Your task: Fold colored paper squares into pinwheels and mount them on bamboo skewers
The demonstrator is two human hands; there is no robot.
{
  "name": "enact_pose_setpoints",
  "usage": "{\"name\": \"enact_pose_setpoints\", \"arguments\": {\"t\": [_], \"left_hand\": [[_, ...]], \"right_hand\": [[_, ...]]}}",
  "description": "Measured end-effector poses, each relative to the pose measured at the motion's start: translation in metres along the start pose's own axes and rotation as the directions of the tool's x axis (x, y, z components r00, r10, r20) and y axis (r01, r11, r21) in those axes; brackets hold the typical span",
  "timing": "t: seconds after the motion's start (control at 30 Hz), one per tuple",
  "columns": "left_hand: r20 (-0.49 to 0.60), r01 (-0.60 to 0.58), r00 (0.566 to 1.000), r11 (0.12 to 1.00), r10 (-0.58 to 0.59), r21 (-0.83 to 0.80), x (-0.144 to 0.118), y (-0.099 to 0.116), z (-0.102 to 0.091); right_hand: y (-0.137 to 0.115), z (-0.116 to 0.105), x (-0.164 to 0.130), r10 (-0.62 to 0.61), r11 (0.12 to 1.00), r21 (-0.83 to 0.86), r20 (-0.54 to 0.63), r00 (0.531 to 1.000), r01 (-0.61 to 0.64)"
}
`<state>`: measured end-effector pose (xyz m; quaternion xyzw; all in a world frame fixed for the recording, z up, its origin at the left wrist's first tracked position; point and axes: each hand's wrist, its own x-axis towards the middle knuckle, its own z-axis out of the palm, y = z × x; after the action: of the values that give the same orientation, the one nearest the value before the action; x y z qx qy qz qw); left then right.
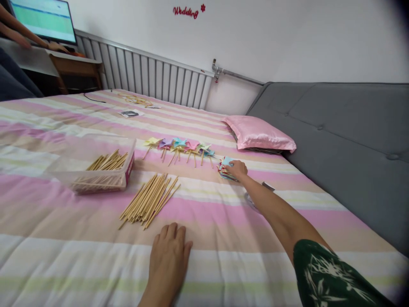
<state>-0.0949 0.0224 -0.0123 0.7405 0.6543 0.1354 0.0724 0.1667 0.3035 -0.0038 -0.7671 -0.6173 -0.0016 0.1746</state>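
My left hand (169, 256) lies palm down on the striped bedspread, fingers stretched out and holding nothing. Just beyond its fingertips is a loose bundle of thin wooden sticks (148, 200). Further off to the right, my right hand (237, 169) grips at a small stack of coloured paper pieces (224, 171), a light blue one on top; the fingertips are partly hidden. Several paper pinwheels (179, 144) on sticks, in yellow, purple, blue, pink and green, lie in a row left of that stack.
A clear plastic box (128, 164) with more sticks stands at left. Under my right forearm is a clear plastic item (251, 201). A pink pillow (263, 133) rests by the grey headboard (335, 123). Another person's hand (57, 47) is at a desk with a monitor (44, 19).
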Motion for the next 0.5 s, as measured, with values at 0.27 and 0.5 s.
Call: {"name": "enact_pose_setpoints", "arguments": {"t": [0.27,0.5], "left_hand": [[0.016,0.006,1.0,1.0,-0.006,-0.014,-0.001,0.0005,-0.0011],[0.005,0.006,1.0,1.0,-0.006,-0.012,-0.0001,-0.0005,0.0008]], "right_hand": [[0.0031,-0.0032,0.0009,-0.005,1.0,-0.001,0.017,1.0,0.005],[0.0048,-0.0023,0.0023,-0.033,0.998,-0.044,0.042,0.999,0.035]]}}
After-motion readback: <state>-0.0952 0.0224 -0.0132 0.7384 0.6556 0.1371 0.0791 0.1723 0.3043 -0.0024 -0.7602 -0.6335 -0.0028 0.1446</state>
